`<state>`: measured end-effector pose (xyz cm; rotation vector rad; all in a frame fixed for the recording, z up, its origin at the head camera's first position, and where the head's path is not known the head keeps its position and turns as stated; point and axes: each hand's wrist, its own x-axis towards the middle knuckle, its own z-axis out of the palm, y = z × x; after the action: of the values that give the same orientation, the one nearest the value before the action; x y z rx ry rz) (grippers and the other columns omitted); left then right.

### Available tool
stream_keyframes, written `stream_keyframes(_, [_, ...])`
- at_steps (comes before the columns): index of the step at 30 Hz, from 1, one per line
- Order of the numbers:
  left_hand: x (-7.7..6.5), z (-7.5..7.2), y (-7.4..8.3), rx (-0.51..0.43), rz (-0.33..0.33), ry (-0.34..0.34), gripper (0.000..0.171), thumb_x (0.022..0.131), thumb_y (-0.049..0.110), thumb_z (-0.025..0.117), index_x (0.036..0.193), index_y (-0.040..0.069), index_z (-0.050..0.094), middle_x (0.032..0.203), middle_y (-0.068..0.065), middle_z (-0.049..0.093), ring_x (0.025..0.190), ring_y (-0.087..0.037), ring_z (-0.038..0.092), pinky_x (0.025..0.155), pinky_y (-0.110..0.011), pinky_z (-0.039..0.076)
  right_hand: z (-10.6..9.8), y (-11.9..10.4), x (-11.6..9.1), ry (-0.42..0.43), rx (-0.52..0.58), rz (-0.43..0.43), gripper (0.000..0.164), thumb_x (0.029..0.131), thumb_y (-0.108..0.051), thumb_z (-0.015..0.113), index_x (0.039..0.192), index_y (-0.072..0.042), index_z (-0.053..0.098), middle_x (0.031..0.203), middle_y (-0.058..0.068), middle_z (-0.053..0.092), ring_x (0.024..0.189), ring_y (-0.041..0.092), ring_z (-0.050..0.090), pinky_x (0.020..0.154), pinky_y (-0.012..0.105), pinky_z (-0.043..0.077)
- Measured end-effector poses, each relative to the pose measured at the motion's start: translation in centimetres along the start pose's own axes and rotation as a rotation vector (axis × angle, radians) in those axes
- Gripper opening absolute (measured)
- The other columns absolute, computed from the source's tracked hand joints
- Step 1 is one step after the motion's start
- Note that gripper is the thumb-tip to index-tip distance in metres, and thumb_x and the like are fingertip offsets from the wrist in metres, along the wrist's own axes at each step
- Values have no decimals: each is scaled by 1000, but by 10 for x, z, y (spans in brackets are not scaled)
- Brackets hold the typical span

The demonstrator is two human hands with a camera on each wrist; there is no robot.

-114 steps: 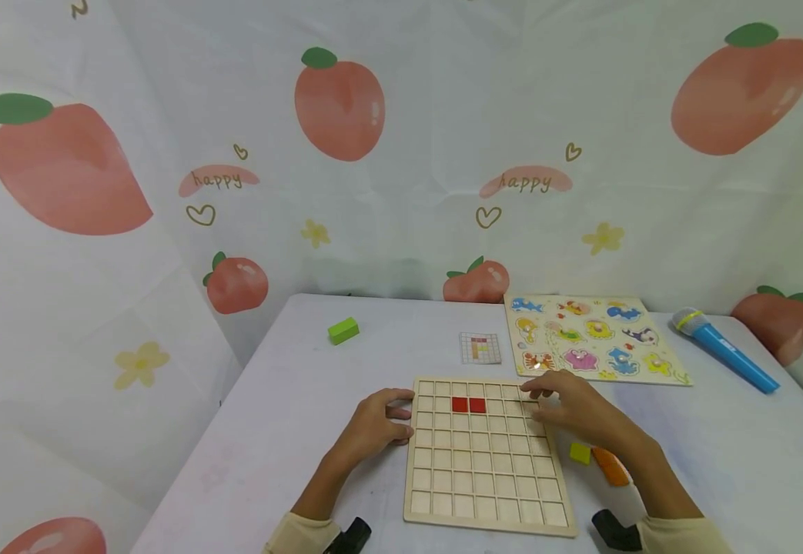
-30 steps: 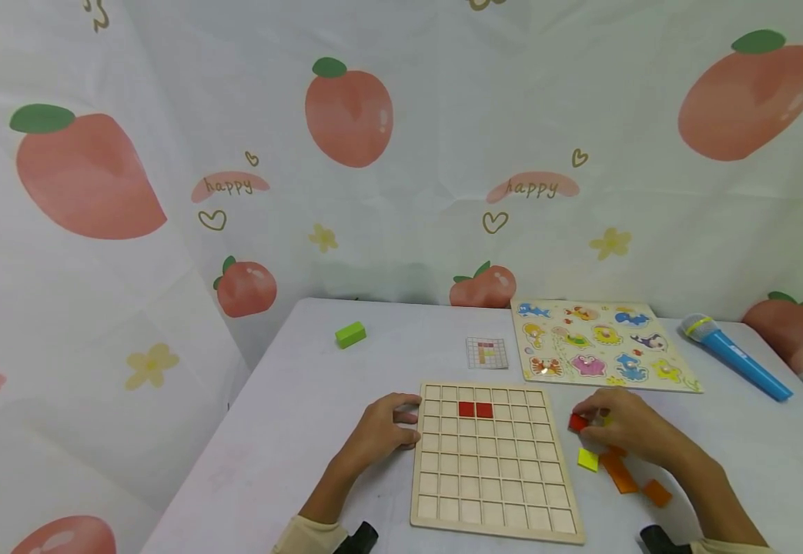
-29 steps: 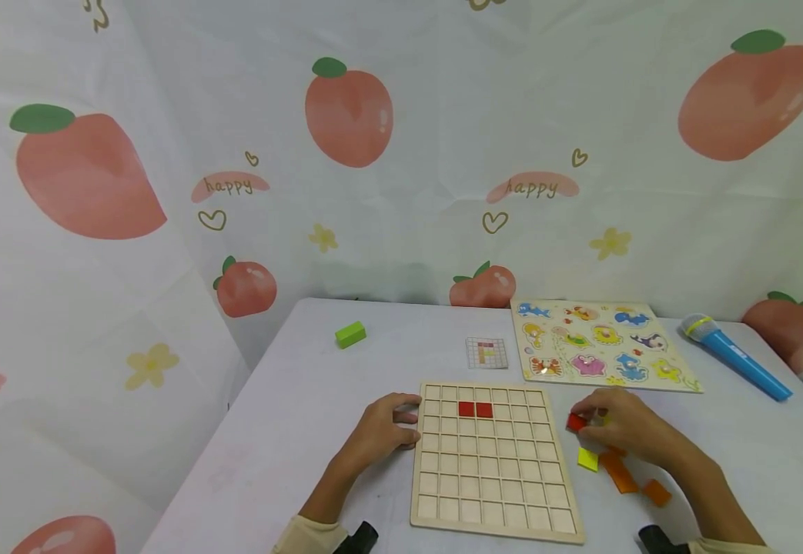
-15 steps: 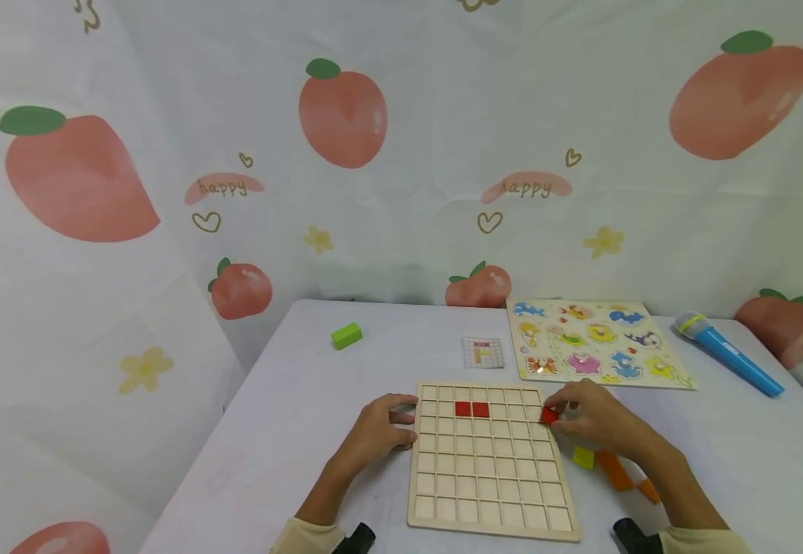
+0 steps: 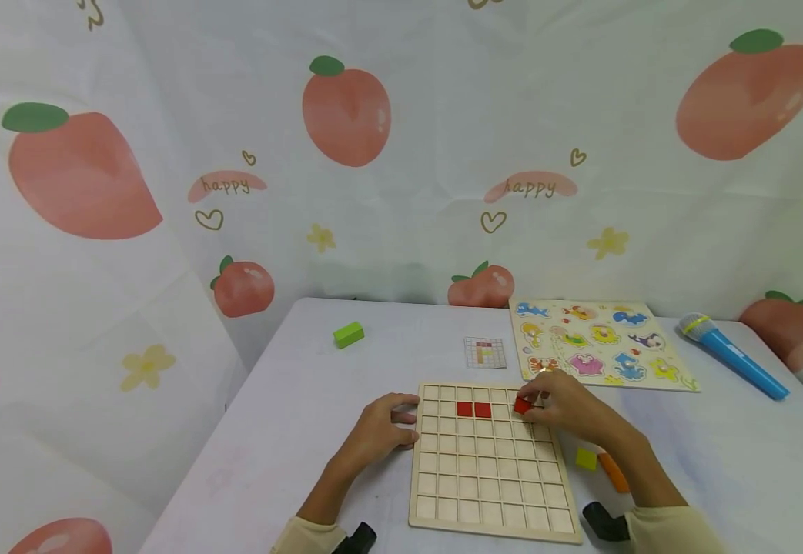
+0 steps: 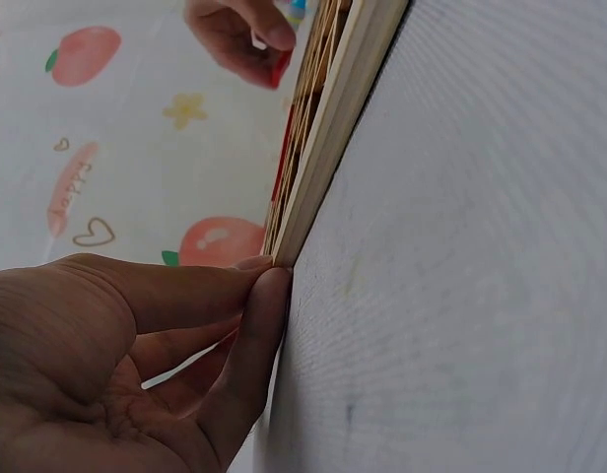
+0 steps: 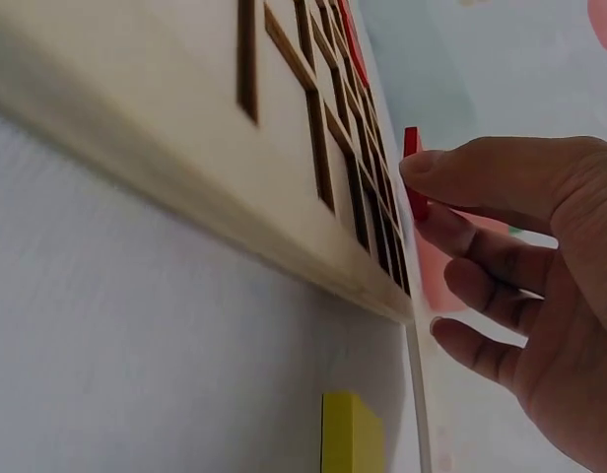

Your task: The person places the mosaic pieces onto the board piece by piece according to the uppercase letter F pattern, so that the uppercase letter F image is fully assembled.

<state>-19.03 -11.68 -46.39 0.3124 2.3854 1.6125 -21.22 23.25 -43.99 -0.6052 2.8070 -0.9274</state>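
A wooden grid board (image 5: 486, 465) lies on the table with two red square tiles (image 5: 482, 410) side by side in its second row. My left hand (image 5: 376, 431) holds the board's left edge, and in the left wrist view its thumb and a finger (image 6: 259, 305) meet that edge. Over the board's upper right part, my right hand (image 5: 567, 404) pinches another red tile (image 5: 522, 405) between thumb and finger. The right wrist view shows this red tile (image 7: 414, 172) raised above the board, apart from its cells. The other fingers of that hand are loosely bent.
Right of the board lie a yellow tile (image 5: 586, 459) and an orange block (image 5: 613, 472), partly behind the right forearm. A small grid card (image 5: 485, 353), an animal puzzle board (image 5: 602, 338), a blue toy microphone (image 5: 734, 354) and a green block (image 5: 349, 335) stand farther back.
My right hand has picked up a red tile from beside the board and carried it left over the board's upper right. The left hand stays at the left edge.
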Motion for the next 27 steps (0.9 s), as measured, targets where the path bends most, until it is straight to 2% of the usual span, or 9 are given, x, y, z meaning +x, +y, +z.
stream_keyframes(3, [0, 0, 0, 3, 1, -1, 58, 85, -8, 79, 140, -2, 63, 122, -18, 69, 110, -27, 71, 74, -31, 65, 1, -3, 7, -13, 17, -27, 29, 88, -22, 85, 112, -6, 81, 93, -6, 70, 89, 16, 58, 74, 28, 50])
stream_keyframes(10, [0, 0, -1, 1, 1, -1, 58, 85, -8, 79, 140, -2, 63, 122, -18, 70, 109, -27, 72, 73, -31, 65, 3, -9, 20, -23, 13, -52, 26, 88, -18, 82, 111, -6, 81, 96, -7, 72, 91, 16, 59, 78, 30, 52])
stream_keyframes(15, [1, 0, -1, -2, -2, -4, 59, 85, -9, 79, 141, -2, 62, 120, -18, 70, 108, -26, 72, 73, -31, 65, 4, -13, 23, -14, 8, -76, 24, 87, -16, 82, 108, -6, 82, 98, -6, 74, 91, 15, 61, 77, 30, 53])
stream_keyframes(20, [1, -1, -2, -7, -2, -1, 59, 85, -9, 79, 141, -2, 62, 120, -18, 70, 108, -26, 72, 73, -32, 65, 7, -18, 25, -40, 17, -55, 21, 86, -15, 83, 105, -7, 83, 104, -2, 75, 97, 15, 62, 85, 36, 55])
stream_keyframes(27, [1, 0, -1, 1, -4, 4, 59, 85, -9, 79, 141, -2, 63, 122, -18, 70, 109, -26, 72, 73, -31, 65, 9, -21, 26, -64, 32, -65, 16, 86, -11, 84, 102, -9, 83, 101, -2, 75, 93, 17, 60, 81, 33, 53])
